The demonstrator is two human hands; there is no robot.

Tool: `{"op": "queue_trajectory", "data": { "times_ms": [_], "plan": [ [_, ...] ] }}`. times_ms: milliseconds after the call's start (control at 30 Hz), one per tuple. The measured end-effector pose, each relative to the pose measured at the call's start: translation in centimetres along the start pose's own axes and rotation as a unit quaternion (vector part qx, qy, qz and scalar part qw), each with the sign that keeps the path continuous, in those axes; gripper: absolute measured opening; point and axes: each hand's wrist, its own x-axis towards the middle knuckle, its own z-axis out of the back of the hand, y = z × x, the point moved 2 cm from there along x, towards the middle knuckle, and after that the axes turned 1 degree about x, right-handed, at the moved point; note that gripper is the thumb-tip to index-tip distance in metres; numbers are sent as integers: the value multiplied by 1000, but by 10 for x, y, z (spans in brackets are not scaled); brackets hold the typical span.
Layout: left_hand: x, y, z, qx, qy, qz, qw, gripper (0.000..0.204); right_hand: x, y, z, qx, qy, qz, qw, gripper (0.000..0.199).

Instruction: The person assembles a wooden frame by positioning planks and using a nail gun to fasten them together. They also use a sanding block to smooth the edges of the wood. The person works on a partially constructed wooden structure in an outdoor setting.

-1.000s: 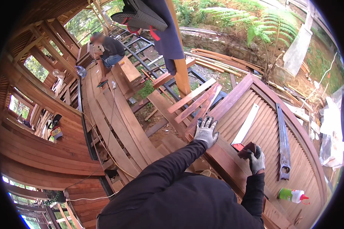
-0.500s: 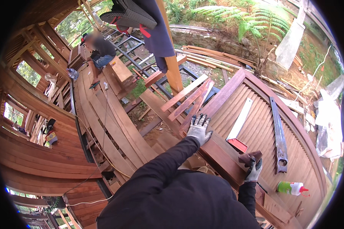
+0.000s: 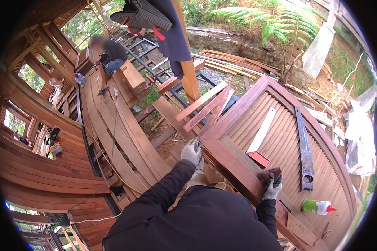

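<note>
A louvered wooden panel [image 3: 232, 121] with a dark reddish-brown frame lies flat before me. My left hand [image 3: 192, 151], in a grey-white glove with dark fingertips, is at the frame's near-left corner, its fingers close together on the edge and partly hidden. Over the near rail, my right hand [image 3: 273, 187] is closed round a folded brown piece [image 3: 269, 173] that looks like sandpaper. A try square [image 3: 262, 131] with a white blade and red handle rests on the slats. Right of it lies a hand saw [image 3: 304, 146]. A green and white glue bottle [image 3: 317, 206] lies nearer me.
Loose wood strips [image 3: 207, 111] stick out beyond the panel's left corner. A wooden post [image 3: 190, 85] with a dark cloth stands behind them. Long planks [image 3: 109, 125] run along the left, where another person [image 3: 111, 52] sits. White plastic sheeting [image 3: 360, 138] hangs at far right.
My left hand has slid from lying flat on the frame's top toward me, down to its near-left edge, with fingers drawn together. My right hand has shifted slightly left with the brown piece.
</note>
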Motion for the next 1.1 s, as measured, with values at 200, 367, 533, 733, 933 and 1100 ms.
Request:
{"op": "queue_trajectory", "data": {
  "times_ms": [200,367,533,733,933,1100],
  "plan": [
    [-11,-5,-5,62,-44,-49,996,46,3,-18,6,-21,2,13,1000,33],
    [-15,-16,9,83,7,-70,994,44,2,-15,4,3,-8,11,1000,34],
    [-23,-79,14,-29,110,-79,990,41,-8,6,-6,102,15,-74,992,35],
    [-51,-131,-45,-478,397,44,782,53,-29,22,-53,-170,181,208,946,37],
    [-50,-129,-52,-552,454,153,682,59,-19,62,-91,-171,306,248,903,38],
    [-46,-126,-24,-554,431,133,700,55,-9,63,-113,63,345,-77,933,46]
  ]
}}
